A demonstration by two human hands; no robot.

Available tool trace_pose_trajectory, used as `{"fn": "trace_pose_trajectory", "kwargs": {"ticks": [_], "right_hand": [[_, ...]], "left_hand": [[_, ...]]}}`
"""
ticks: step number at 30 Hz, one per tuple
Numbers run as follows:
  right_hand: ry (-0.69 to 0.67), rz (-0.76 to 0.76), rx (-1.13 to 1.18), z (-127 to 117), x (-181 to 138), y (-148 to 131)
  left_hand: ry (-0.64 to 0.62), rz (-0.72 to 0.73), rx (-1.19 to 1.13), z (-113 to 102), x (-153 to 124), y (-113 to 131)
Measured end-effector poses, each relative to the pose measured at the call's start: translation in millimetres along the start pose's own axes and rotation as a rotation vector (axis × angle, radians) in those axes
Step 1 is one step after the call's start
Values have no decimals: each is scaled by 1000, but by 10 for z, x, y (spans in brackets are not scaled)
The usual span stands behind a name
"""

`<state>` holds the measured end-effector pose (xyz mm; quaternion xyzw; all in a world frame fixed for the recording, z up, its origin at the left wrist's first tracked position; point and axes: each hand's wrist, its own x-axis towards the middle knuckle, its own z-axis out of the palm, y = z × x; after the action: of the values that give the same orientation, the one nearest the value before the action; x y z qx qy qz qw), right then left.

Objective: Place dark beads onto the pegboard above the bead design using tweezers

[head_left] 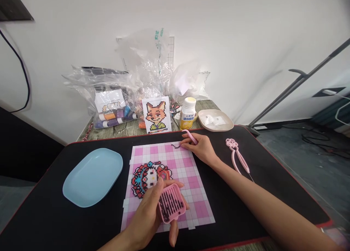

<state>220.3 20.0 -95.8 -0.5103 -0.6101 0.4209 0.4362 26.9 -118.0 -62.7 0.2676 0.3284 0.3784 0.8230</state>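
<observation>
My left hand (150,209) grips a small pink ridged tray (172,203) of dark beads lined up in its grooves, held above the lower part of a pink-and-white checked pegboard (195,185). On the board is a round bead picture (149,178) in red, black, white and blue, partly covered by that hand. My right hand (201,147) holds slim pink bent-tip tweezers (191,137) at the board's upper right corner. Its fingertips are close together beside a short curved line of dark beads (175,146); whether they pinch a bead is too small to tell.
A blue tray (93,178) lies left on the black mat (109,225); pink flower-handled tweezers (237,154) lie right. Behind stand a fox pattern card (156,114), a white-and-yellow bottle (188,112), a cream dish (229,124) with small packets, and plastic bags (109,83).
</observation>
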Motion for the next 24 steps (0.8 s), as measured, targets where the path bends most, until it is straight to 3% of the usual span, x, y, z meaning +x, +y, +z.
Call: {"fn": "trace_pose_trajectory", "kwargs": {"ticks": [9,24], "right_hand": [[-11,58,62,-4,60,36],[-17,45,31,-23,67,25]], "left_hand": [[-12,-46,-10,-2,7,8],[-76,11,-37,-7,9,-16]]}}
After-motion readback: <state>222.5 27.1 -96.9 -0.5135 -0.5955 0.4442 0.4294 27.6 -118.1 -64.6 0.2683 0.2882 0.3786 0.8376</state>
